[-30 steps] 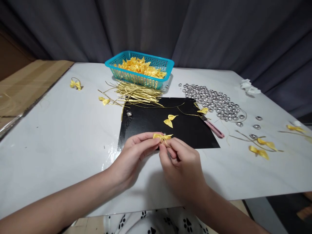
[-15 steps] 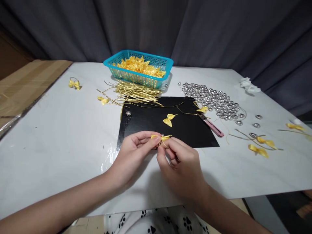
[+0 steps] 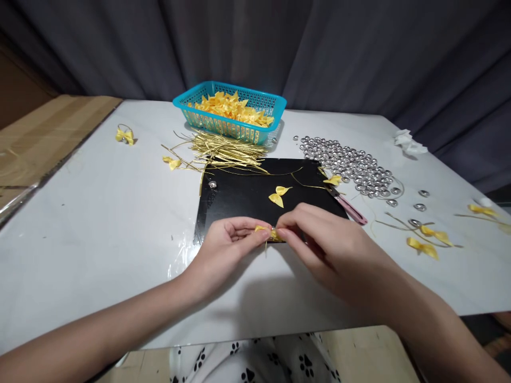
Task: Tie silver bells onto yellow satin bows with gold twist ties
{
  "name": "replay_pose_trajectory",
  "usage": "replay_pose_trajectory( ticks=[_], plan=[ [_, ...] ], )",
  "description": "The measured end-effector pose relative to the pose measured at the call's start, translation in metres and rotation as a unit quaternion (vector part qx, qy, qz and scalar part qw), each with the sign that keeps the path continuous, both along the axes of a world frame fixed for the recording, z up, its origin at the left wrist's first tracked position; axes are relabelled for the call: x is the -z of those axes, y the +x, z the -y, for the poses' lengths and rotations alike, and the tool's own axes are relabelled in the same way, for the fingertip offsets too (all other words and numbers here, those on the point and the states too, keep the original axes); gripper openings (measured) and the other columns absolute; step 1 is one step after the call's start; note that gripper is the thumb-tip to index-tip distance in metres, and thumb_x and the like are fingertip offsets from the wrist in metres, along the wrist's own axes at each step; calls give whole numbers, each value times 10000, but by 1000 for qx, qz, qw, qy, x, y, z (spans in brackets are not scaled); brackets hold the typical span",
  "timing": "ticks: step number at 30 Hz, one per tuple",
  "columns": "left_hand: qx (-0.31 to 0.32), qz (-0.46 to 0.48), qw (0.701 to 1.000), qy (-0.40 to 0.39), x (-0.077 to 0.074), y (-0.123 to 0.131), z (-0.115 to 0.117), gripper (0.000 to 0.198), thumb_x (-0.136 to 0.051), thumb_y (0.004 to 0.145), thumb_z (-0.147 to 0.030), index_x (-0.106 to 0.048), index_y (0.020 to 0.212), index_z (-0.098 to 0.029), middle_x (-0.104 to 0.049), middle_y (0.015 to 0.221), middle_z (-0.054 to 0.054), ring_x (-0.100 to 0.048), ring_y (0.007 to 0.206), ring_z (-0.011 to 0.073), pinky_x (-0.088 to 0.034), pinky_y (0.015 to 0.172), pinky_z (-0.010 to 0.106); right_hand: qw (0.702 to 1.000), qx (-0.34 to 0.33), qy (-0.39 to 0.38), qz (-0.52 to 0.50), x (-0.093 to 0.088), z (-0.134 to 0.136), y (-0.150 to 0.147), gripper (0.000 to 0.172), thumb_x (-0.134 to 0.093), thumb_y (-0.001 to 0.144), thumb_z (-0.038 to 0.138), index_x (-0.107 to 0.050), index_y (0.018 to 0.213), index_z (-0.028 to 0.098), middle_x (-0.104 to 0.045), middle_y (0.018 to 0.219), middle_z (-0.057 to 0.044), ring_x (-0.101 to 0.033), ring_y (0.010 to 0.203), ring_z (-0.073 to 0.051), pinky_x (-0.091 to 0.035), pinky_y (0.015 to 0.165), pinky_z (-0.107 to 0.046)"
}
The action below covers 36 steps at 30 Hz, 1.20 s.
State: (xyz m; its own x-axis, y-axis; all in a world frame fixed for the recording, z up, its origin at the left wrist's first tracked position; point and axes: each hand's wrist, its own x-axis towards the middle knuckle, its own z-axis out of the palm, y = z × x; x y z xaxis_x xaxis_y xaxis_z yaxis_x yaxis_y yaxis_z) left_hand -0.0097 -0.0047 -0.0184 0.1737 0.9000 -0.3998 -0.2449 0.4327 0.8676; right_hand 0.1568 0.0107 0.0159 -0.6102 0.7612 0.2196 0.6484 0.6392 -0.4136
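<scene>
Over the near edge of a black board (image 3: 247, 199), my left hand (image 3: 229, 242) pinches a yellow ribbon bow (image 3: 273, 234) between thumb and fingers. A thin gold tie hangs down from the bow. My right hand (image 3: 323, 239) is closed with thumb and index finger pinching the bow's right side; the fingertips partly hide it. Something silvery shows at the bow's middle, too small to make out well. Just beyond my hands, another yellow bow (image 3: 279, 197) lies on the board.
A turquoise basket (image 3: 181, 102) of yellow bows stands at the back, with gold ties (image 3: 227, 150) before it. Silver beads (image 3: 347, 162) are heaped to the right, near a pink-handled cutter (image 3: 351, 209). A bow with a loop (image 3: 124, 136) sits at left; loose bows (image 3: 423, 248) lie at right.
My right hand has moved from below the bow to its right side, wrist swung outward. My left hand keeps its pinch, shifted slightly right. The view has moved a little.
</scene>
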Motion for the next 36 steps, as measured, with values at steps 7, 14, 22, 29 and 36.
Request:
replay_pose_trajectory(
  ticks=[7, 14, 22, 29, 36],
  plan=[
    [47, 16, 999, -17, 1, 2, 0, 51, -720, 683, -192, -723, 703, -145, -681, 693, 26, -556, 651, 101, -417, 630, 221, 994, -15, -108, -24, -1, -25, -5, 131, -495, 846, 159, -569, 738, 159, -545, 641, 22, -470, 568, -78, -329, 533, -206],
    [-3, 54, 998, -41, 2, 2, -3, 75, -727, 699, -190, -715, 736, -127, -678, 696, 11, -556, 651, 65, -415, 637, 177, 988, 72, -104, -93, 9, -15, -4, 136, -524, 795, 128, -582, 675, 149, -466, 541, 37, -372, 469, -60, -283, 456, -204],
    [-14, 80, 996, -40, 1, 2, -3, 33, -719, 712, -154, -713, 711, -122, -644, 610, -13, -555, 610, 48, -428, 625, 157, 995, 43, 2, -95, 16, 0, -3, 127, -508, 812, 91, -593, 746, 158, -513, 604, 30, -369, 471, -51, -288, 437, -192],
    [-24, 106, 993, -40, 2, 2, -3, 29, -717, 715, -136, -710, 703, -110, -661, 623, -8, -573, 612, 39, -433, 615, 136, 998, 8, 40, -50, 16, -1, -1, 152, -467, 849, 98, -592, 779, 149, -543, 652, 7, -455, 523, -70, -337, 475, -198],
    [-36, 97, 993, -48, 4, 0, -5, 72, -741, 696, -165, -717, 751, -124, -709, 730, 12, -603, 663, 52, -449, 648, 146, 964, -11, 246, 97, 21, 16, -3, 252, -394, 916, 241, -611, 876, 119, -537, 602, -7, -431, 432, -116, -279, 386, -268]
  ],
)
